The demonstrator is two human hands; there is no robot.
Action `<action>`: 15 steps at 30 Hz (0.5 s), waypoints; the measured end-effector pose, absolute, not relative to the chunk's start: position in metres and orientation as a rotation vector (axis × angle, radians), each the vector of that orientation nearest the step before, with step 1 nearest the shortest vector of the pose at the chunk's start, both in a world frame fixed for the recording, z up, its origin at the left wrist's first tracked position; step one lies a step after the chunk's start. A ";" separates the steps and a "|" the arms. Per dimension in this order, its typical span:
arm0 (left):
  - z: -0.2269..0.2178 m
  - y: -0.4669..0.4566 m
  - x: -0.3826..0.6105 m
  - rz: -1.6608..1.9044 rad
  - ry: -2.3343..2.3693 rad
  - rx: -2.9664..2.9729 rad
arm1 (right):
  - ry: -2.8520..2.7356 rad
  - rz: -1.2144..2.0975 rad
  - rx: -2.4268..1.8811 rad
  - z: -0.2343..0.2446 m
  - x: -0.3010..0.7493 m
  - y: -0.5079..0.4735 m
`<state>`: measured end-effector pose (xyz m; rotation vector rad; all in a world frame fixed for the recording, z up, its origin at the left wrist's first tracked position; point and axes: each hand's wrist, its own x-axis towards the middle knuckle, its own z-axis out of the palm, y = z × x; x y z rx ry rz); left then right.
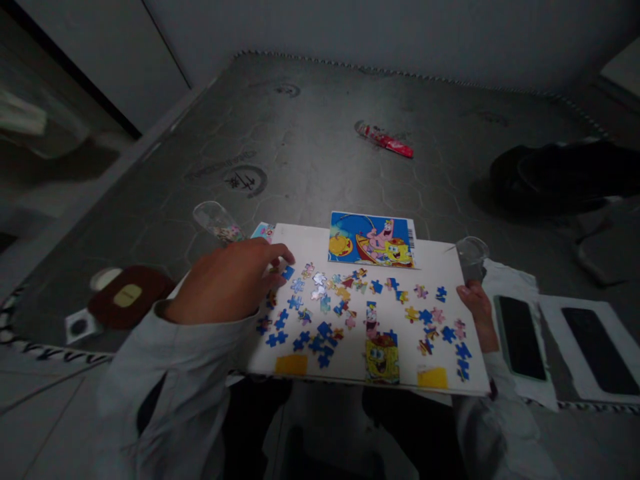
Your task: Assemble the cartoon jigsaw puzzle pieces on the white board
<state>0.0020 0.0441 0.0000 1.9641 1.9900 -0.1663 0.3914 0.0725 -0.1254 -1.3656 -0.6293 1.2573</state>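
Observation:
My left hand [227, 277] reaches over the left part of a white board [300, 240], its fingers closed around a small blue jigsaw puzzle piece [287, 272]. At the board's right edge, my right hand [477, 308] grips the side with the thumb on top. Many loose puzzle pieces [323, 337] lie scattered across the board. Near its front edge, a few joined pieces [381, 357] show a yellow cartoon face. A picture card [371, 240] with cartoon figures in a boat rests at the back of the board. Yellow patches [291, 365] mark the front edge.
A clear plastic tube [216, 220] lies beyond my left hand, and a clear cup-like object [472, 252] sits by my right hand. Two phones [523, 338] rest at the right. A brown case [131, 297] is at the left; a red-ended tube [384, 139] and a black bag [565, 173] lie farther back.

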 end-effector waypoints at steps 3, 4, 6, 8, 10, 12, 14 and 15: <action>0.000 0.045 0.002 -0.180 1.991 1.955 | -0.633 1.260 -1.374 -0.127 0.393 0.073; 0.000 0.045 0.002 -0.182 2.003 1.948 | -0.635 1.255 -1.374 -0.127 0.393 0.072; 0.000 0.045 0.002 -0.178 2.019 1.944 | -0.642 1.250 -1.368 -0.128 0.394 0.072; 0.000 0.045 0.003 -0.171 2.026 1.947 | -0.648 1.252 -1.361 -0.128 0.393 0.071; 0.001 0.045 0.005 -0.174 2.027 1.944 | -0.654 1.256 -1.357 -0.128 0.393 0.071; 0.001 0.046 0.007 -0.194 2.023 1.926 | -0.660 1.259 -1.351 -0.128 0.394 0.071; 0.003 0.046 0.009 -0.202 2.002 1.915 | -0.665 1.259 -1.347 -0.129 0.394 0.071; 0.003 0.046 0.010 -0.201 1.992 1.913 | -0.667 1.258 -1.346 -0.130 0.395 0.071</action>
